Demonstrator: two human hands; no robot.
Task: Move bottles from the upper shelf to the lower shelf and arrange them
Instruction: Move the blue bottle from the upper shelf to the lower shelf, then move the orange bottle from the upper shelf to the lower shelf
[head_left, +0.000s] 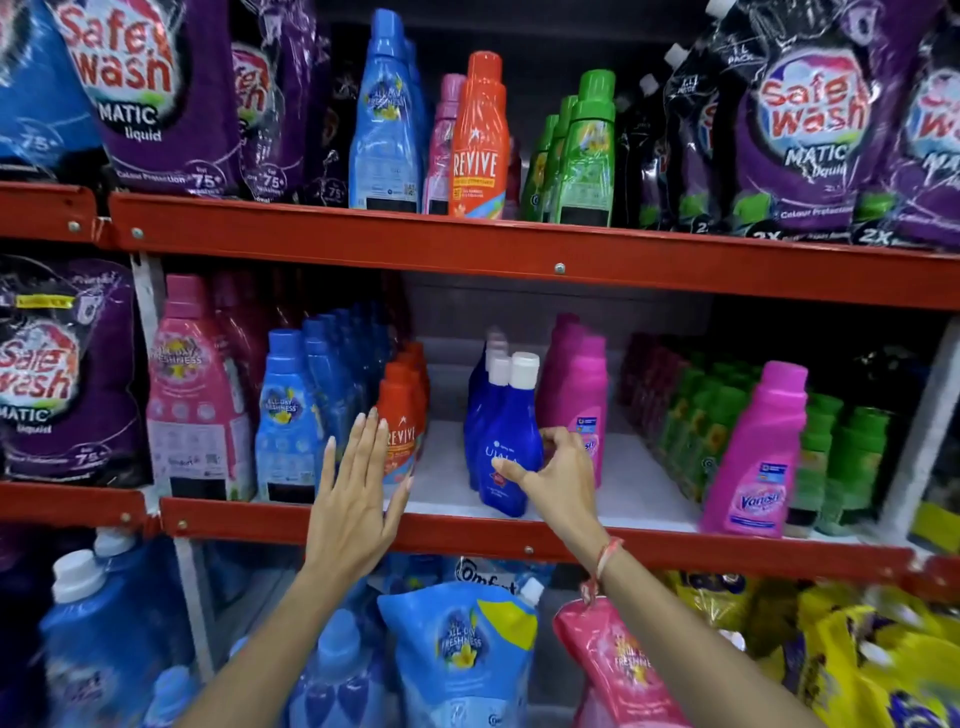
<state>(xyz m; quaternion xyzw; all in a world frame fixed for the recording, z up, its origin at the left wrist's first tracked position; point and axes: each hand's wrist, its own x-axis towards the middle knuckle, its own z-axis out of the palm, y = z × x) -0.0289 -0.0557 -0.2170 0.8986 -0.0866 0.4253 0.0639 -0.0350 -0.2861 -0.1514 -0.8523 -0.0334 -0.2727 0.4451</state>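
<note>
On the lower shelf (519, 540), a red metal rack with a pale board, the left hand (358, 493) is spread wide and flat, fingers straight, against the front of a small orange plastic bottle (399, 423) labelled Revive that heads a short row near the shelf's front edge. The hand holds nothing. The right hand (558, 478) curls narrowly around the lower body of a dark blue plastic bottle with a white cap (511, 441), thumb on its front and fingers behind; whether it grips firmly or only touches cannot be told. That bottle stands upright at the front of its own row, near the front edge, with bare board between it and the orange row.

On the upper shelf (519, 249) a tall orange Revive bottle (479, 140), a tall blue bottle (385, 119) and green bottles (584, 156) are standing, so much of the moving probably remains.

The step in hand looks like squaring up rows. To do it well, press the orange bottle straight back with the flat palm so the row behind stays aligned, and slide the blue one by its base, not its cap, keeping it upright with the label facing out. Tall narrow bottles tip easily if pushed high.
</note>
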